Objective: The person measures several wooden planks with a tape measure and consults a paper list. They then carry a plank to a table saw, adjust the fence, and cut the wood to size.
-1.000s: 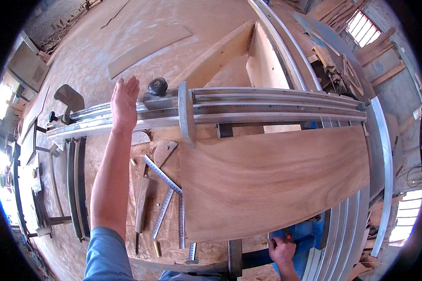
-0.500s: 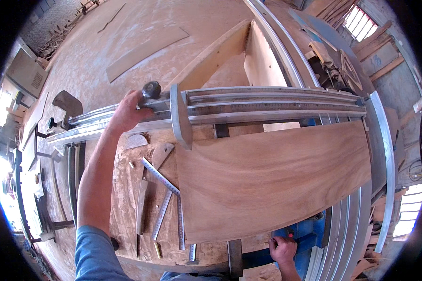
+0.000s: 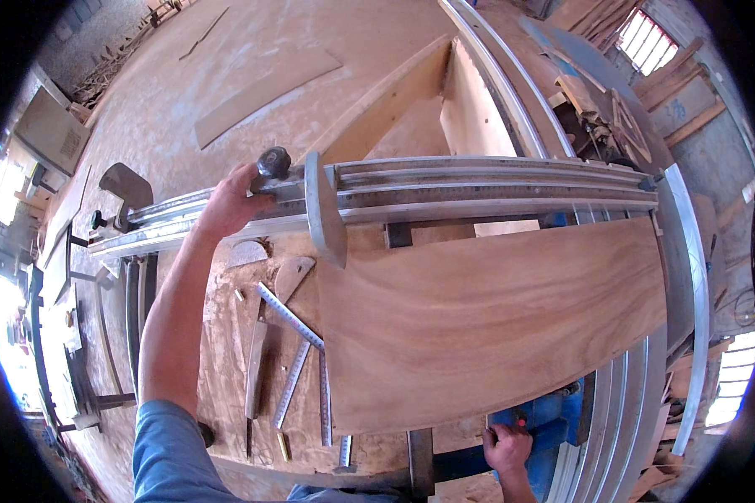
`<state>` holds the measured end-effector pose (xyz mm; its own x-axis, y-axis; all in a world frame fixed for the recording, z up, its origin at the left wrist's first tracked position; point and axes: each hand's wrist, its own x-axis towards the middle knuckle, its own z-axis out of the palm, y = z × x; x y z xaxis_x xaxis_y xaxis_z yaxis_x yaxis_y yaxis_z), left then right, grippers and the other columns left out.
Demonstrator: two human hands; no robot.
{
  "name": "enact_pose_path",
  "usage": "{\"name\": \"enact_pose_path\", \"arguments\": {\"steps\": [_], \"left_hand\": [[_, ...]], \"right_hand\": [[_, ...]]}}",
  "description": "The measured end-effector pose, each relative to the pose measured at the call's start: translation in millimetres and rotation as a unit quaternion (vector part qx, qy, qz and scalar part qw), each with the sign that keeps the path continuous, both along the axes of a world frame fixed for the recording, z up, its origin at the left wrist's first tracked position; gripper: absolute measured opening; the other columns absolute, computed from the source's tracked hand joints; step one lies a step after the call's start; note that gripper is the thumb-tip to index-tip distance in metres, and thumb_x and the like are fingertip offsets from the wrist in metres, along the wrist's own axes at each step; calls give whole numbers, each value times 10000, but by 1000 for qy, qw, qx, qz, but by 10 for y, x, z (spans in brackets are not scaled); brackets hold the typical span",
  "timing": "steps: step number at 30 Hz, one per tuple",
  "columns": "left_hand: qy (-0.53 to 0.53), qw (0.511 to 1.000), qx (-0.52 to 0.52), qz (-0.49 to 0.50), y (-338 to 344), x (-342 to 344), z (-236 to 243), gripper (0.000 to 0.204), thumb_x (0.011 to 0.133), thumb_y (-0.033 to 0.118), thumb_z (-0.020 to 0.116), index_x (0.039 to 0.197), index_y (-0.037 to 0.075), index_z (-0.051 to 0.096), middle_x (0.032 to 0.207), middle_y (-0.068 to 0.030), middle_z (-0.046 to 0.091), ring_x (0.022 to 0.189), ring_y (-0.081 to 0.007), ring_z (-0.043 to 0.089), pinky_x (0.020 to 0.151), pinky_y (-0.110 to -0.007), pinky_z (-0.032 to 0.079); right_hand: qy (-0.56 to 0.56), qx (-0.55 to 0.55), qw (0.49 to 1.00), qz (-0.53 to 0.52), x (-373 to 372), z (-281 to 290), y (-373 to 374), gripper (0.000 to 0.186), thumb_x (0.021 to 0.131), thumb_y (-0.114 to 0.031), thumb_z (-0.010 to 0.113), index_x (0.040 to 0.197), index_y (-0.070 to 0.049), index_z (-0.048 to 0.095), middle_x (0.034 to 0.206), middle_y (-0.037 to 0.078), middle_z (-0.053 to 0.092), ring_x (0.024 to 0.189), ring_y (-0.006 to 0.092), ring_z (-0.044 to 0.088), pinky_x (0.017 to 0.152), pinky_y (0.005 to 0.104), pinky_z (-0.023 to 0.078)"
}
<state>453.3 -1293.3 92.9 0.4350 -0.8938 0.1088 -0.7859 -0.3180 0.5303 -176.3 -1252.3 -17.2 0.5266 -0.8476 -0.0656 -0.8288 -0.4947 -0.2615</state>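
Note:
My left hand (image 3: 229,204) is closed around the sliding stop (image 3: 288,189) on the ruled metal fence (image 3: 495,188), beside its black knob (image 3: 273,163). The stop's flat metal arm (image 3: 323,210) points toward me and meets the left end of a brown wooden board (image 3: 495,318). The board lies flat in front of the fence, its near edge curved. Below that edge, my right hand (image 3: 507,447) is curled at a blue metal part (image 3: 554,423), close to a small red knob (image 3: 521,417). What its fingers hold is hidden.
Left of the board lie a folding ruler (image 3: 290,315), a long blade-like tool (image 3: 256,365) and rounded wood offcuts (image 3: 293,279). A second stop (image 3: 126,191) sits at the fence's left end. Beyond the fence stands a wooden frame (image 3: 386,105); metal rails (image 3: 621,419) run along the right.
The view has shifted very slightly. Both hands, the stop and the board keep their places relative to one another.

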Motion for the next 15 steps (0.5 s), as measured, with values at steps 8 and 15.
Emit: {"name": "enact_pose_path", "arguments": {"steps": [8, 15], "left_hand": [[45, 998, -41, -32, 49, 223, -191, 453, 738, 114, 743, 1156, 44, 582, 1018, -169, 620, 975, -306, 600, 862, -396, 457], [38, 999, 1, -13, -12, 46, -9, 473, 734, 98, 748, 1173, 51, 577, 1036, -168, 625, 994, -292, 599, 872, -383, 455]], "right_hand": [[8, 15, 1000, 6, 33, 65, -31, 176, 706, -281, 742, 728, -122, 672, 655, 80, 662, 592, 302, 641, 532, 424, 475], [7, 30, 999, -8, -17, 9, -10, 172, 714, -287, 741, 735, -127, 679, 671, 79, 672, 599, 300, 645, 543, 422, 478]]}}
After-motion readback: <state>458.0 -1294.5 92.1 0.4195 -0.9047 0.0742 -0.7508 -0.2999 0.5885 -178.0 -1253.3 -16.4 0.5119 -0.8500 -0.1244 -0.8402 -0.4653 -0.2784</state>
